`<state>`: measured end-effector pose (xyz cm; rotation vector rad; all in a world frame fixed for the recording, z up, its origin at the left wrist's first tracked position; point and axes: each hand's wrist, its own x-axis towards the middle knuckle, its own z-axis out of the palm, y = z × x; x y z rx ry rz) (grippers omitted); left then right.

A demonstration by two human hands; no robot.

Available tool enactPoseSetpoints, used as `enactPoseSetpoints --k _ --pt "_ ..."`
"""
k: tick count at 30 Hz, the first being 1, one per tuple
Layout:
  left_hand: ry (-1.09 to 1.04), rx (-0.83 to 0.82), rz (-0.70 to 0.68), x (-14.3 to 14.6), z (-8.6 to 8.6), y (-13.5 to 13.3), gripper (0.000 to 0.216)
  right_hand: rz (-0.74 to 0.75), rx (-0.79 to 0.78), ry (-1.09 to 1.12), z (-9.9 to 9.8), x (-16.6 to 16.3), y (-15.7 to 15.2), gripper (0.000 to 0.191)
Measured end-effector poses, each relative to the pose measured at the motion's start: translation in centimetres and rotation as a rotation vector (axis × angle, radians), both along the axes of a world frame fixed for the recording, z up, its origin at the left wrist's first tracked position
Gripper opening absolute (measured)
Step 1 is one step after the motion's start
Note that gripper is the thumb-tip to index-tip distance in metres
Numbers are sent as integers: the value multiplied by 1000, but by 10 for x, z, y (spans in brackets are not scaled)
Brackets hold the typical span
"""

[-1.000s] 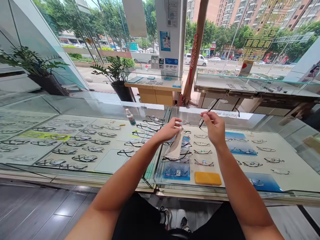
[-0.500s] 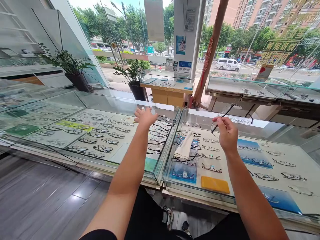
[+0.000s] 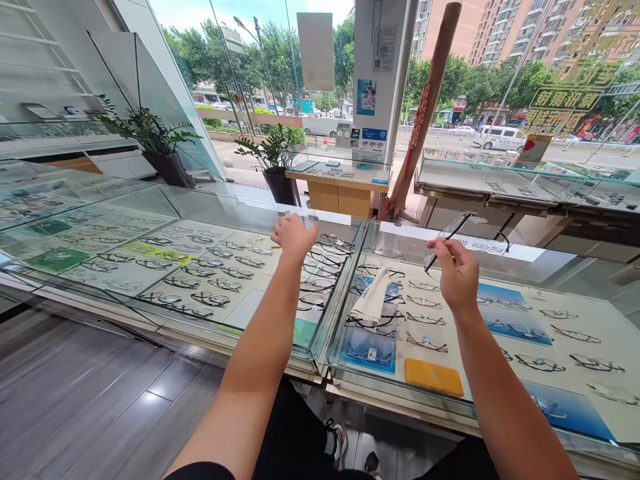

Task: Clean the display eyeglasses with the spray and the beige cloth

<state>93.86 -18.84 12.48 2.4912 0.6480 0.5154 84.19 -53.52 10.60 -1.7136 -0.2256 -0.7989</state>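
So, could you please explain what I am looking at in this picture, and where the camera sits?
There is no machine here: a person wears a camera on the head, looking forward and down, so both bare arms are their own. The right hand pinches a pair of glasses. The left hand reaches to a small bottle on the glass counter; whether it grips it is unclear. A folded cloth lies on the glass, and rows of frames are displayed beneath.
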Motion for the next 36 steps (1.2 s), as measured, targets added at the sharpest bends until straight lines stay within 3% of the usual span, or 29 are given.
enactPoseSetpoints --k 3,8,12,15,18,22,30,36 --pt "-307 -29 -66 -5 0 -8 70 -2 -19 6 0 -1 0 34" --pt "-813 -152 -340 -7 -4 -30 46 7 -35 -11 -2 0 0 34" --pt "-940 -313 -531 -10 -7 -53 33 28 -35 -12 -2 -1 -1 34" --pt "-977 -542 -638 -14 -5 -65 44 58 -15 0 -2 0 -1 33" --pt "-887 -805 -738 -20 -1 -73 49 96 -3 27 -2 1 -1 32" --pt "-626 -1010 -886 -30 4 -84 25 189 4 91 -3 1 0 33" --pt "-295 -1356 -1190 -54 2 -112 66 432 49 128 -1 1 3 32" --pt "-122 -1485 -1190 -55 -1 -113 64 558 121 196 -2 2 5 34"
